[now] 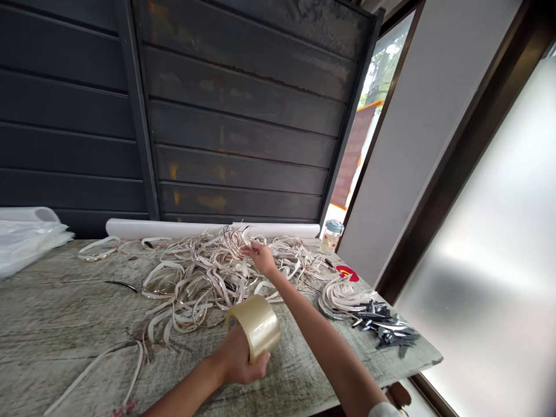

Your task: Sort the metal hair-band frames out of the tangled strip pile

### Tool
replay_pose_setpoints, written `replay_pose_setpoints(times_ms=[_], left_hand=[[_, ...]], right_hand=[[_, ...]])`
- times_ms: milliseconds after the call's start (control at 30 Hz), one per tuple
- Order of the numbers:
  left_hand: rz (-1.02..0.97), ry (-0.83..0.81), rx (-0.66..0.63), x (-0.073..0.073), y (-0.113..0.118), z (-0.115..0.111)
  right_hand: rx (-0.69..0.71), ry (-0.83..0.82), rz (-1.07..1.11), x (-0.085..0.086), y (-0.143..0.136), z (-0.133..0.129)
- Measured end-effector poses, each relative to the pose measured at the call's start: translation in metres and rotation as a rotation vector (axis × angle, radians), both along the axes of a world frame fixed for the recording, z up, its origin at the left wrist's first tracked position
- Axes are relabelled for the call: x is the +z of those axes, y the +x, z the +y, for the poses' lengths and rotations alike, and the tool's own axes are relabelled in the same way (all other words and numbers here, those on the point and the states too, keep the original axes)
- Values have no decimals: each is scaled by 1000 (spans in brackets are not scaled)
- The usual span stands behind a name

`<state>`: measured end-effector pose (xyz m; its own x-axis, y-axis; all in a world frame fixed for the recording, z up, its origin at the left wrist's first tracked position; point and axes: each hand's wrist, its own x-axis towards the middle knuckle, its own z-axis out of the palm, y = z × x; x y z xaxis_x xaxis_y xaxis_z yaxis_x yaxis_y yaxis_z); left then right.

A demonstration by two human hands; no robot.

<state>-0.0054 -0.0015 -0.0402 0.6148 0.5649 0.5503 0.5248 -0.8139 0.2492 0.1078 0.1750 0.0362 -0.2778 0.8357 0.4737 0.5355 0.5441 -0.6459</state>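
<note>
A wide roll of clear yellowish tape [257, 327] is held in my left hand [238, 356], whose fingers go inside the ring while the thumb rests near its lower edge. My right hand [262, 259] reaches out to the far side of a tangled heap of white and rose-gold strips [208, 278]. Its fingers are pressed together at the strips, and what lies between the fingertips is too small to make out. The tape roll is above the table [39, 330], at the near side of the heap.
A bundle of looped strips [339, 298] with black ends [388, 327] lies at the right table edge. Behind are a red round sticker [347, 273], a lidded jar [332, 236] and a white roll [174, 228]. Plastic bags [26, 240] sit at the far left, and a dark panel [243, 116] stands behind.
</note>
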Motion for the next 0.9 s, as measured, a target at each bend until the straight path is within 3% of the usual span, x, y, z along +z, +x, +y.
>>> replay_pose_setpoints(times_ms=[200, 333, 600, 767, 900], left_hand=[[-29, 13, -43, -6, 1, 5], [-12, -63, -28, 0, 1, 4], [-181, -114, -11, -1, -2, 8], [-169, -133, 4, -6, -4, 11], [-179, -192, 19, -4, -4, 11]], right_hand=[[-142, 68, 400, 24, 41, -11], [-147, -12, 450, 14, 81, -40], [-156, -231, 120, -42, 150, -123], [-204, -180, -71, -39, 160, -159], [-165, -16, -477, -33, 164, -181]])
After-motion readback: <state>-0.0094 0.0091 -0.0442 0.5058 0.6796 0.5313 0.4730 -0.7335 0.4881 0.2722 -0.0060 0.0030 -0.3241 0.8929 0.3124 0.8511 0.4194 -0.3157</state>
